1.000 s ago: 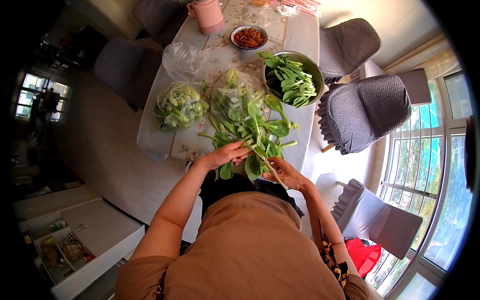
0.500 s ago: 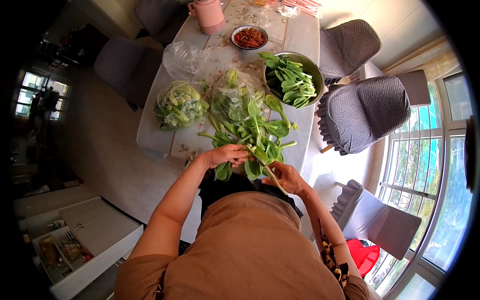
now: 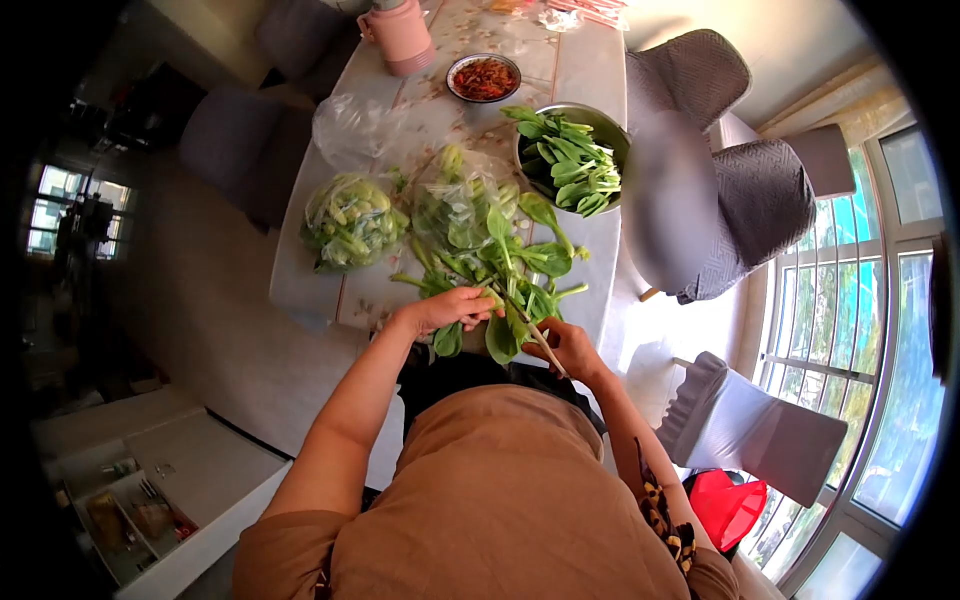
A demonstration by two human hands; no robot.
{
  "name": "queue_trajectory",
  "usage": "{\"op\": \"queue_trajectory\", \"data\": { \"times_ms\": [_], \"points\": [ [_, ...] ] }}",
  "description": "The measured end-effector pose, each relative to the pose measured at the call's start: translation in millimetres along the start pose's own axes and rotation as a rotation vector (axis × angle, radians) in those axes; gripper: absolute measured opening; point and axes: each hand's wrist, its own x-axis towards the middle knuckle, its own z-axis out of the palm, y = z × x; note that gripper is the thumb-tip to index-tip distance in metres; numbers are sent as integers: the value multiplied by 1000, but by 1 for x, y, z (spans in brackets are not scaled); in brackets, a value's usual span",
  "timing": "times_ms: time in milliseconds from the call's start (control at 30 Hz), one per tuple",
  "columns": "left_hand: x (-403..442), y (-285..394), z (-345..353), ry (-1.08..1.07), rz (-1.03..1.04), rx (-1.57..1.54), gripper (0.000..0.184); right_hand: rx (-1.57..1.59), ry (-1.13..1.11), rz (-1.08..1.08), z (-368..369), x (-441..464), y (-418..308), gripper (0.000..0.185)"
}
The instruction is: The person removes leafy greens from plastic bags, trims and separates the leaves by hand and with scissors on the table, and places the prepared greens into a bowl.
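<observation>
At the table's near edge my left hand (image 3: pixel 455 311) is closed on a stem of leafy greens (image 3: pixel 505 335), whose leaves hang below it. My right hand (image 3: pixel 568 350) is closed around a long, thin brown tool (image 3: pixel 543 345), its far end at the stem by my left fingers; whether it is a knife I cannot tell. Loose greens (image 3: pixel 545 258) lie just beyond both hands. Behind them sit an open plastic bag of greens (image 3: pixel 460 205) and, to its left, a full bag of greens (image 3: pixel 352 222). A metal bowl (image 3: pixel 622 140) at the right edge holds separated leaves.
On the table (image 3: pixel 375 295) stand a pink jug (image 3: pixel 400 38), a dish of red food (image 3: pixel 483 78) and a crumpled clear bag (image 3: pixel 352 128). Covered chairs (image 3: pixel 765 200) line the right side, near a window. An open drawer (image 3: pixel 150 500) is at the lower left.
The view has shifted, so the table and its contents sit slightly further left. A grey blur now covers part of a right-hand chair. Both hands keep their holds, with small movements at the stem.
</observation>
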Motion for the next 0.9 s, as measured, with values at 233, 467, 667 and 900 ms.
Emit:
{"op": "queue_trajectory", "data": {
  "times_ms": [233, 467, 667, 900],
  "points": [
    [17, 85, 2, 222, 257, 148, 43, -157, 329, 19, 9, -18, 26, 41],
    [148, 193, -18, 651, 612, 1072, 44, -70, 416, 91, 28, -54, 37, 41],
    [238, 223, -9, 691, 434, 1723, 75, -58, 466, 143, 40, -74, 35, 39],
    [262, 205, -34, 663, 518, 1569, 78, 4, 518, 198, 50, -77, 46, 40]
  ]
}}
